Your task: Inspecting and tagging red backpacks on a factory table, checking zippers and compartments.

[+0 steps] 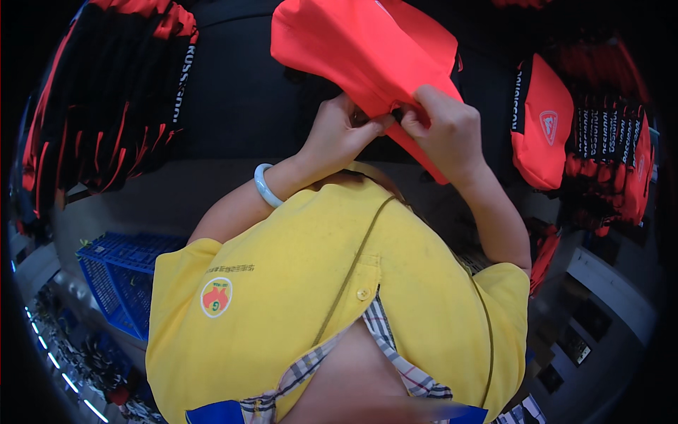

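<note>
A bright red fabric pouch [339, 42] is held up in front of my chest, tilted, with its lower edge toward me. My left hand [344, 134] pinches that lower edge with thumb and fingers. Close beside it, my right hand [446, 131] is closed on the same edge, the fingers curled in. Between the two hands a small dark bit shows at the edge; I cannot make out what it is. A pale bangle [266, 185] circles my left wrist.
A dark work surface [236, 85] lies beyond my hands. Stacked red and black pouches [106, 106] fill its left side. At the right, a single red pouch [542, 127] stands against another row of pouches [607, 148]. A blue plastic crate [120, 283] is low at the left.
</note>
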Action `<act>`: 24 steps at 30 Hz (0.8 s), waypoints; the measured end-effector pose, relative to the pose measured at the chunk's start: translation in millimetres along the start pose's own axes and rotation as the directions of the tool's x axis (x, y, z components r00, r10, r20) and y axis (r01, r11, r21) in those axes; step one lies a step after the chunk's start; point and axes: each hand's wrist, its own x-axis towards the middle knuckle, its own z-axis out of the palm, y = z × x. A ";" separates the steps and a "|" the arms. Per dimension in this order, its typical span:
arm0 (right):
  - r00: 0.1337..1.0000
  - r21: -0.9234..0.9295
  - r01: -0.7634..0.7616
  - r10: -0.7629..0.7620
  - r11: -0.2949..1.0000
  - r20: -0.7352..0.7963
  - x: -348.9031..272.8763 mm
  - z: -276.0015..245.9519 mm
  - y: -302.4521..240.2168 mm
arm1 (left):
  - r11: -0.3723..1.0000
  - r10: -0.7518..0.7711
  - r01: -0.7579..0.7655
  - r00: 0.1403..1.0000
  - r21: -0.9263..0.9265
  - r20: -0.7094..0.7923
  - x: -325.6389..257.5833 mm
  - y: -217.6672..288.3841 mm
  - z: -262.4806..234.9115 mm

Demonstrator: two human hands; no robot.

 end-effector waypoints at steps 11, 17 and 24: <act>0.979 0.153 -0.036 0.004 0.988 0.204 -3.7 3.8 -3.1 | 0.985 -0.120 0.117 0.993 -0.124 -0.016 -21.9 -5.6 0.5; 0.944 0.183 -0.079 0.015 0.980 0.328 -4.1 18.4 6.3 | 0.979 -0.198 0.199 0.980 -0.052 0.034 -17.6 -5.7 -5.4; 0.948 -0.317 -0.310 0.266 0.896 -0.177 28.8 -102.4 114.3 | 0.688 -0.102 0.122 0.992 0.716 -0.071 -47.5 -74.2 -55.7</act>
